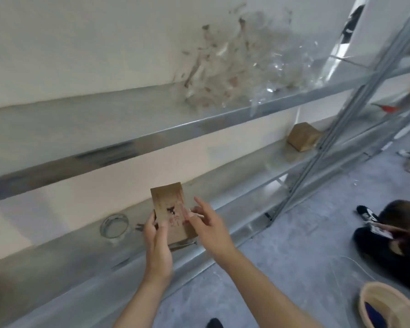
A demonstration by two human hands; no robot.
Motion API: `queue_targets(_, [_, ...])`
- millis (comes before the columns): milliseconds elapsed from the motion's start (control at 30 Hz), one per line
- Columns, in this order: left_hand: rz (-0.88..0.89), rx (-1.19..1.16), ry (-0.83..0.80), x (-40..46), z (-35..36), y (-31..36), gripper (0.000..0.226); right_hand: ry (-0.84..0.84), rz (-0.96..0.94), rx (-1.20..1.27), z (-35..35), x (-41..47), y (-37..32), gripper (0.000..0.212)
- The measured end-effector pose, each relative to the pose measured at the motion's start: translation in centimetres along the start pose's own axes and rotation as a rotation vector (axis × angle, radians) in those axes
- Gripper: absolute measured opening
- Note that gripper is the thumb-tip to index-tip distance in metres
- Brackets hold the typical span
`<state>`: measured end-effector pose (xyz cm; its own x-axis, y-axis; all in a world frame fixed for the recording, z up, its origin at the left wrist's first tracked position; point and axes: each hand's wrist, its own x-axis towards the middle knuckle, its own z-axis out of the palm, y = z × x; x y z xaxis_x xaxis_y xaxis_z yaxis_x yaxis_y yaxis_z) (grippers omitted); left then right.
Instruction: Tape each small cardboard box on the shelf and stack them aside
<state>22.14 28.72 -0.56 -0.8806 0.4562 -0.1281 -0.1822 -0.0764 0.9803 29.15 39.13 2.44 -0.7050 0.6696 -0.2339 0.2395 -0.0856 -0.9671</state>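
A small brown cardboard box (pixel 169 204) with red and black print stands on end above the lower metal shelf (pixel 223 185). My left hand (pixel 157 242) grips its lower left edge, thumb on the printed face. My right hand (pixel 207 227) is at the box's right side with the fingers spread; the fingertips touch its front face. A roll of clear tape (pixel 114 225) lies on the shelf just left of the box. More small cardboard boxes (pixel 303 137) sit stacked at the shelf's far right end.
A heap of crumpled clear plastic wrap (pixel 237 67) lies on the upper shelf. A person in dark clothes (pixel 393 235) sits on the grey floor at the right. A woven basket (pixel 388 306) stands at the bottom right. Shelf uprights (pixel 341 129) run diagonally at right.
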Motion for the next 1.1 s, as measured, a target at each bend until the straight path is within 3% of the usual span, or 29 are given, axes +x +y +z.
queue_targets(100, [0.054,0.072,-0.095,-0.8,5.1,0.1,0.043,0.105,-0.001,0.042,-5.4,-0.8,-0.1,0.034])
queue_targets(233, [0.049,0.218,-0.241,-0.7,12.8,-1.0,0.064,0.215,0.006,0.091,-13.3,-0.7,0.4,0.039])
queue_targets(333, [0.022,0.261,-0.319,-1.4,20.3,-1.9,0.068,0.283,0.004,0.088,-20.7,0.1,1.4,0.039])
queue_targets(500, [-0.036,0.223,-0.419,-2.8,32.6,-5.3,0.052,0.338,0.032,0.074,-33.6,2.1,3.3,0.039])
queue_targets(733, [-0.174,0.129,-0.382,-1.4,43.3,-5.9,0.031,0.283,0.019,-0.045,-44.6,6.9,2.3,0.047])
queue_targets(933, [-0.169,0.157,-0.342,4.3,49.4,-7.3,0.030,0.230,0.062,-0.118,-49.5,14.6,0.7,0.058])
queue_targets(1100, [-0.239,0.091,-0.326,10.7,54.5,-8.8,0.034,0.182,0.217,-0.116,-52.1,22.9,0.5,0.055])
